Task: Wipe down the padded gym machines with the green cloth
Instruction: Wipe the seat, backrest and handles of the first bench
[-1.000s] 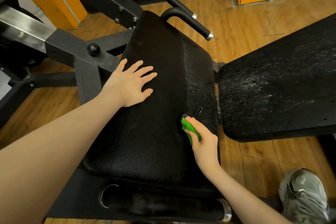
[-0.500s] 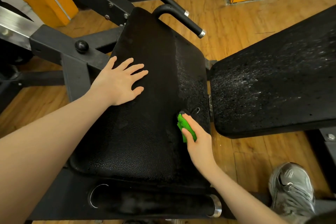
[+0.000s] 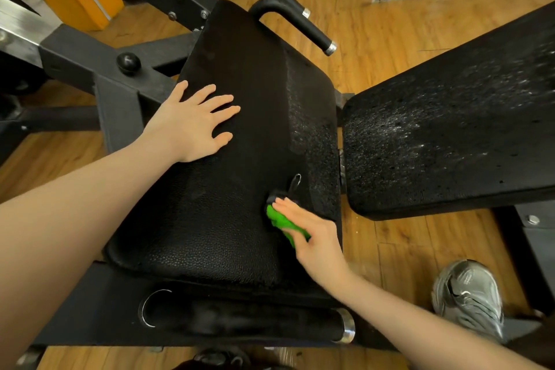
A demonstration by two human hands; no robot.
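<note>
A black padded seat (image 3: pixel 228 204) of a gym machine fills the middle of the view. My left hand (image 3: pixel 192 123) lies flat on its upper left part, fingers spread, holding nothing. My right hand (image 3: pixel 312 237) presses a small bunched green cloth (image 3: pixel 280 221) against the seat's right edge, where a tear shows in the padding. Most of the cloth is hidden under my fingers. A second black pad (image 3: pixel 450 135), speckled with white marks, lies to the right, separated by a narrow gap.
A black handle bar (image 3: pixel 300 24) with a chrome tip juts out behind the seat. The dark steel frame (image 3: pixel 90 69) and a knob (image 3: pixel 128 62) are at left. Below the seat lies a roller bar (image 3: pixel 246 321). My grey shoe (image 3: pixel 468 297) stands on the wooden floor at lower right.
My right hand with the cloth has stayed at the same spot on the seat's right edge. The left hand stays flat. The view has shifted slightly.
</note>
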